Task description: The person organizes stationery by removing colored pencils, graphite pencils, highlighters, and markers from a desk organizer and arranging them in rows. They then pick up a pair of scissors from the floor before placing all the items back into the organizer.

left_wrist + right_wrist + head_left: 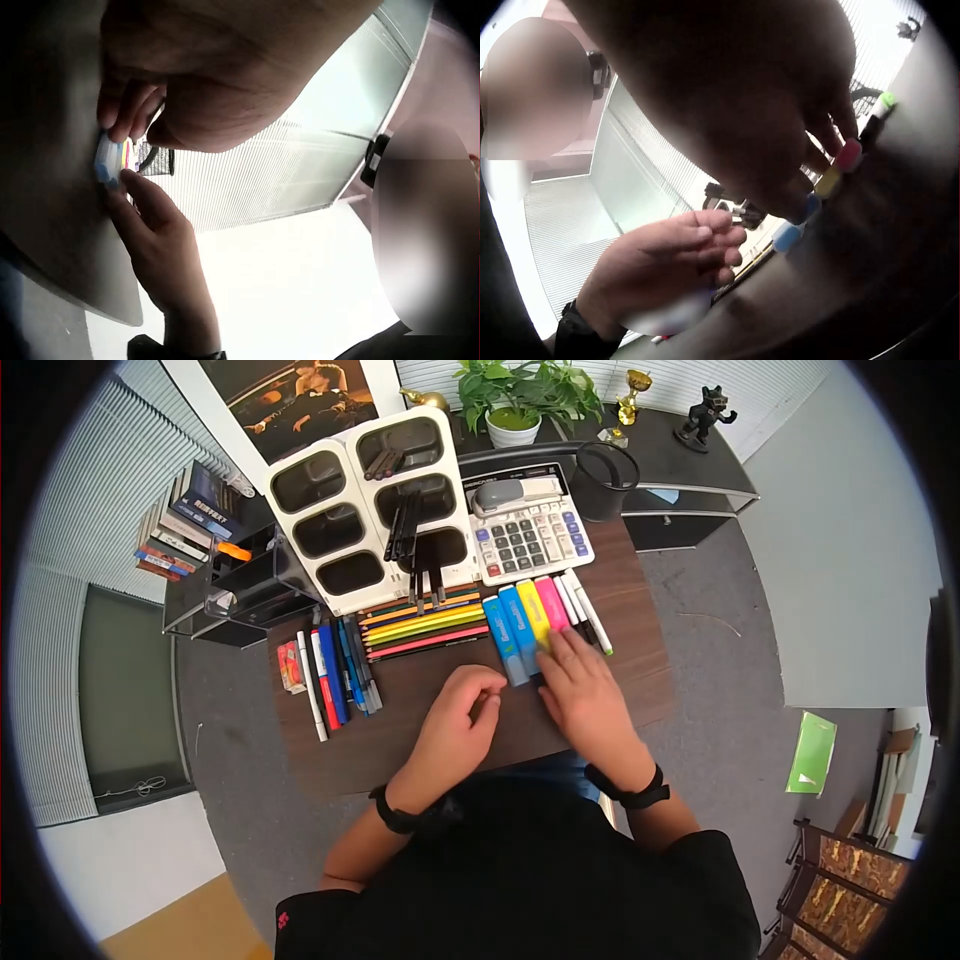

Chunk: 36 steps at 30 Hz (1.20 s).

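Blue highlighters (pixel 498 622), a yellow one (pixel 532 610) and a pink one (pixel 551 603) lie side by side. The right hand (pixel 585 695) rests its fingers on the near ends of the yellow and pink ones, its thumb beside a blue one. In the right wrist view the right hand (pixel 757 112) reaches over the pink end (pixel 849 155). The left hand (pixel 455 725) is just left of the blue highlighters, fingers loosely bent and holding nothing; the right wrist view shows the left hand (pixel 664 259) palm-side with nothing in it.
Coloured pencils (pixel 425 628) and a group of pens (pixel 335 670) lie left of the highlighters. Behind stand a white organizer tray (pixel 352 518) with dark pencils, a calculator (pixel 530 540) with a stapler, and a mesh cup (pixel 603 485). White markers (pixel 590 610) lie right.
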Tool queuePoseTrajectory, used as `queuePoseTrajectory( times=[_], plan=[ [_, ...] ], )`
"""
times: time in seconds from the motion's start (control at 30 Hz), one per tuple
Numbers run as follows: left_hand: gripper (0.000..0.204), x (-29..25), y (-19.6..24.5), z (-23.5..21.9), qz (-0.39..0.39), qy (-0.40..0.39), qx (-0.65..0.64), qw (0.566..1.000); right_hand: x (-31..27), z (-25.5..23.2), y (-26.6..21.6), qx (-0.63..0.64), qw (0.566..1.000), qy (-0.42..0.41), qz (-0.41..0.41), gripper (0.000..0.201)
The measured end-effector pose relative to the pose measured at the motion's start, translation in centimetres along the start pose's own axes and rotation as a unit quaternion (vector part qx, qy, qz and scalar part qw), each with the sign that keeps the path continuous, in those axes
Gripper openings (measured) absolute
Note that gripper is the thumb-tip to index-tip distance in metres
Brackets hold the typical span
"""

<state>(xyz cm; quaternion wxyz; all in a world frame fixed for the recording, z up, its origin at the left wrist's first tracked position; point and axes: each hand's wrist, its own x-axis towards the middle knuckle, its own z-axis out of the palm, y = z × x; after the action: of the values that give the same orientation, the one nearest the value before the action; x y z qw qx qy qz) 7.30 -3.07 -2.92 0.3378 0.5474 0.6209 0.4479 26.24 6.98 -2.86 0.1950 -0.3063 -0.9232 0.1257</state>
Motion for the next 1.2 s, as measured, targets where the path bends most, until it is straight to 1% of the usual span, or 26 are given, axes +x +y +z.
queuePoseTrajectory(
  times=[0.03,0.1,0.13,0.2,0.23,0.27,0.33,0.37,0.43,0.47,0.53,0.57,0.6,0.67,0.7,0.73,0.8,0.83,0.9,0.97,1.0,1.03,1.07,1.13,1.17,1.2],
  plan=[
    [0.025,-0.1,0.4,0.3,0.001,0.000,0.003,1.000,-0.3,0.1,-0.3,-0.015,1.000,-0.011,-0.007,0.048],
    [0.034,-0.4,1.2,0.7,0.104,0.036,0.163,0.980,-1.4,0.2,-1.1,-0.027,0.999,-0.038,-0.007,0.051],
    [0.034,-0.3,1.6,0.8,0.100,0.033,0.168,0.980,-2.0,0.1,-1.4,-0.021,0.999,-0.038,-0.006,0.051],
    [0.046,0.0,2.1,0.9,0.120,-0.030,0.259,0.958,-2.9,0.1,-2.0,-0.029,0.999,-0.044,-0.007,0.051],
    [0.055,0.0,1.4,1.2,0.118,-0.061,0.275,0.952,-3.3,0.0,-2.2,-0.021,0.999,-0.048,-0.006,0.051],
    [0.055,-0.2,0.8,1.5,0.115,-0.066,0.281,0.950,-3.4,0.0,-2.2,-0.013,0.999,-0.046,-0.004,0.051],
    [0.060,-0.7,0.2,2.0,0.118,-0.114,0.274,0.948,-3.8,0.0,-2.1,0.029,0.999,-0.035,0.005,0.050],
    [0.063,-0.9,0.1,2.0,0.126,-0.126,0.305,0.936,-4.0,-0.2,-1.8,0.032,0.999,-0.033,0.012,0.050],
    [0.063,-1.4,0.1,2.1,0.126,-0.132,0.314,0.932,-4.2,-0.6,-0.7,0.136,0.990,0.010,0.018,0.048],
    [0.062,-1.5,0.1,2.2,0.123,-0.129,0.322,0.930,-4.5,-0.9,-0.2,0.135,0.990,0.012,0.025,0.048],
    [0.062,-1.6,0.2,2.3,0.120,-0.130,0.320,0.931,-4.8,-1.5,0.7,0.065,0.992,0.103,0.044,0.043],
    [0.062,-1.7,0.2,2.3,0.115,-0.125,0.320,0.932,-4.8,-1.5,1.0,0.037,0.989,0.114,0.086,0.038],
    [0.062,-1.8,0.1,2.4,0.114,-0.124,0.318,0.933,-4.7,-1.5,1.2,0.037,0.989,0.113,0.085,0.038],
    [0.061,-1.9,-0.3,2.5,0.121,-0.116,0.313,0.935,-4.5,-1.3,2.1,-0.003,0.984,0.095,0.149,0.038],
    [0.061,-1.9,-0.3,2.6,0.120,-0.113,0.312,0.936,-4.4,-0.9,2.9,-0.011,0.985,0.096,0.144,0.046],
    [0.060,-1.9,-0.4,2.6,0.121,-0.113,0.308,0.937,-4.0,-1.0,3.1,-0.011,0.986,0.094,0.140,0.046],
    [0.060,-2.0,-0.4,2.5,0.122,-0.107,0.307,0.938,-2.5,-1.5,3.3,-0.045,0.979,0.095,0.176,0.056],
    [0.061,-2.0,-0.4,2.5,0.127,-0.109,0.305,0.937,-2.0,-1.4,3.9,-0.057,0.980,0.072,0.176,0.061],
    [0.061,-2.0,-0.3,2.4,0.129,-0.094,0.313,0.936,-0.9,-1.3,4.5,-0.054,0.984,0.064,0.158,0.061],
    [0.063,-1.9,-0.3,2.3,0.134,-0.123,0.315,0.931,0.8,-1.2,5.1,-0.045,0.990,0.046,0.124,0.059],
    [0.064,-1.9,-0.5,2.3,0.140,-0.121,0.317,0.930,1.2,-0.9,5.5,-0.048,0.993,0.044,0.100,0.056],
    [0.065,-2.1,-0.8,2.4,0.143,-0.118,0.323,0.928,1.6,-0.5,6.0,-0.055,0.995,0.046,0.062,0.049],
    [0.065,-2.2,-1.1,2.3,0.142,-0.127,0.319,0.929,2.1,-0.7,5.8,-0.042,0.996,0.033,0.075,0.042],
    [0.063,-2.6,-1.2,2.0,0.137,-0.127,0.278,0.942,2.2,-0.5,6.0,-0.019,0.996,0.038,0.081,0.036],
    [0.059,-3.0,-1.2,2.1,0.137,-0.106,0.194,0.966,2.2,-0.4,5.7,-0.019,0.995,0.027,0.090,0.040],
    [0.056,-3.1,-1.2,1.4,0.139,-0.071,0.111,0.981,1.7,0.5,5.8,-0.039,0.989,0.033,0.140,0.046]
  ],
)
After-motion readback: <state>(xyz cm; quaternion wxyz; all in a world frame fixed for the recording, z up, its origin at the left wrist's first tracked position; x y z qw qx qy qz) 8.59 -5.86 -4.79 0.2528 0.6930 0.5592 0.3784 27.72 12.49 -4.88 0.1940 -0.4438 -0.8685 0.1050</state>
